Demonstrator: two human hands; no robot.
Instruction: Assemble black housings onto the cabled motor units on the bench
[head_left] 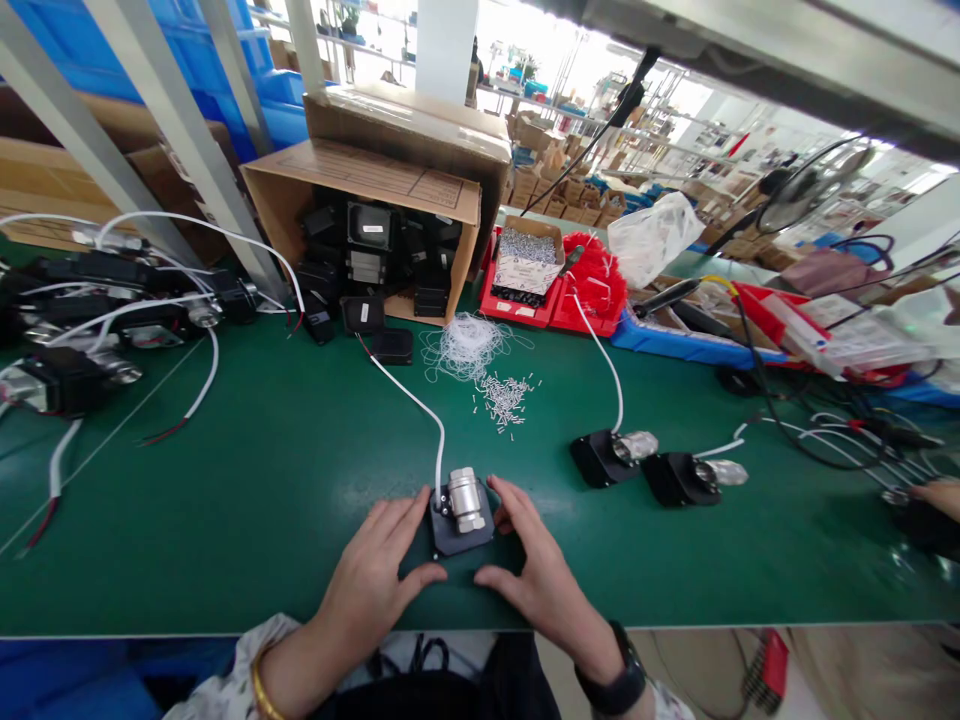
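Note:
A small black unit with a silver metal cylinder on top [463, 510] lies on the green mat [285, 500] near the front edge. A white cable [411, 398] runs from it back toward the cardboard box. My left hand [377, 578] rests flat at its left side, fingers spread and touching the black base. My right hand [536, 570] lies at its right side, fingers on the base's edge, thumb stretched toward the left thumb. Neither hand is wrapped round the unit.
Two similar black units [609, 456] [686, 477] lie to the right. An open cardboard box [375, 225] of black parts stands behind, with loose small pins [504, 398], red bins [525, 290] and cabled units at far left [90, 330]. Another person's hand [937, 495] shows at right.

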